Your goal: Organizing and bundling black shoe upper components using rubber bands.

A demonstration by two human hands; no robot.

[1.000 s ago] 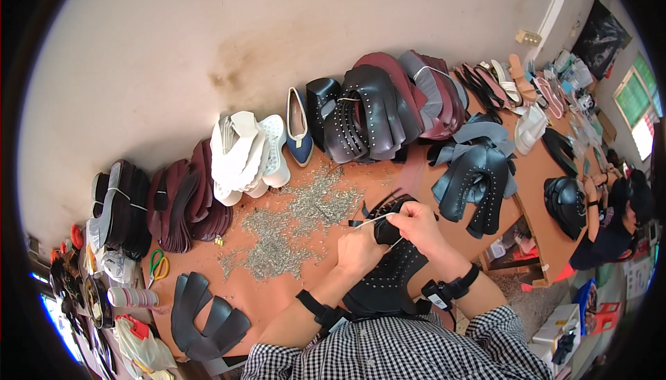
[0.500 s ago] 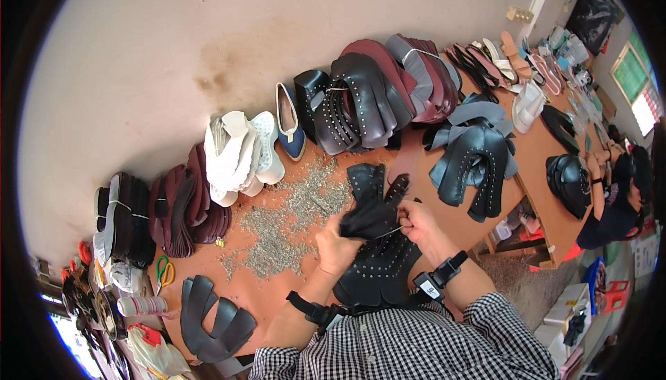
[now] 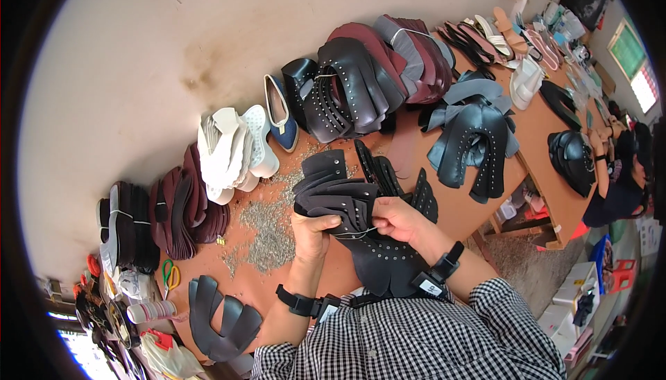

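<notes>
A white cord (image 3: 357,233) is pinched in the fingertips of the right hand (image 3: 400,219), their undersides hidden; the bundle of black studded pieces (image 3: 340,198) is clamped by the left hand (image 3: 312,236), its fingers mostly covered, over the orange bench (image 3: 454,222), where scattered metal bits (image 3: 262,233) are partly blocked from view

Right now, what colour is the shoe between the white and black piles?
The slip-on shoe is blue, its lining paler; best in the head view.
</notes>
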